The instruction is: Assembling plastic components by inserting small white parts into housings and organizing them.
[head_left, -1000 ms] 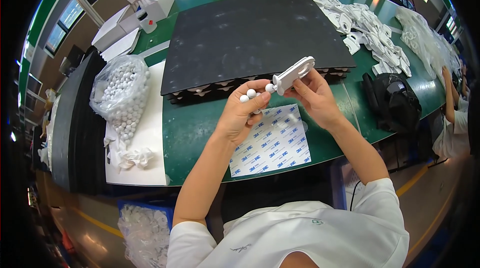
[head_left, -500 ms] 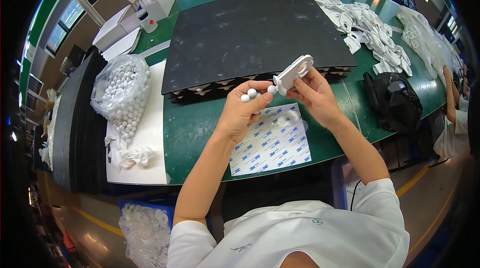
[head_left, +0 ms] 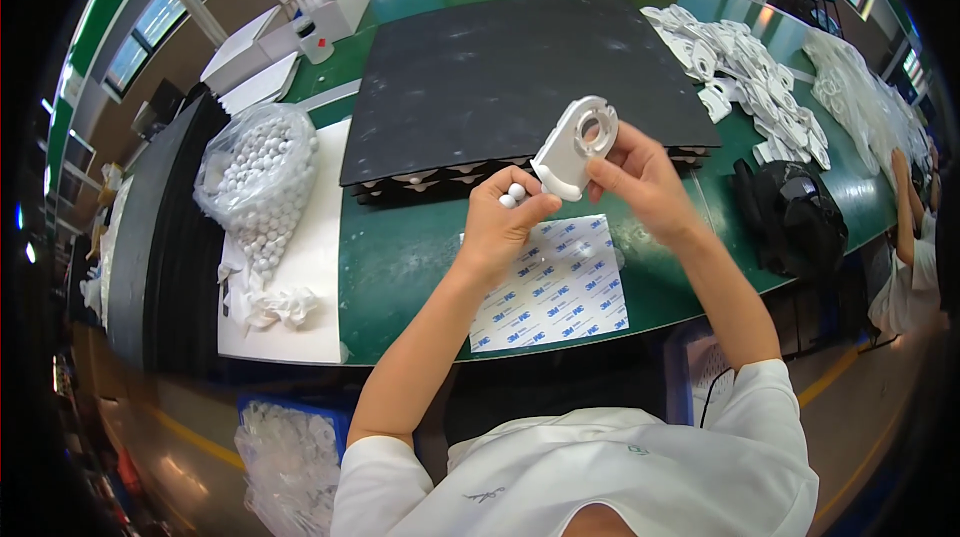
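White plastic part (head_left: 573,147), flat with a round hole, was held up above the green surface (head_left: 400,257) in the right hand (head_left: 640,182), the grip closed on its edge. The left hand (head_left: 505,227) had its grip closed on small white balls (head_left: 512,197), just beside the part. Below lay a sticker sheet (head_left: 555,287). Farther away stood a black tray (head_left: 500,77) and a bag of balls (head_left: 260,177).

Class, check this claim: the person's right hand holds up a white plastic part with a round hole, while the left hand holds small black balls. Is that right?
Not quite. In the head view the left hand holds small white balls, not black ones. The right hand does hold up the white plastic part with a round hole.
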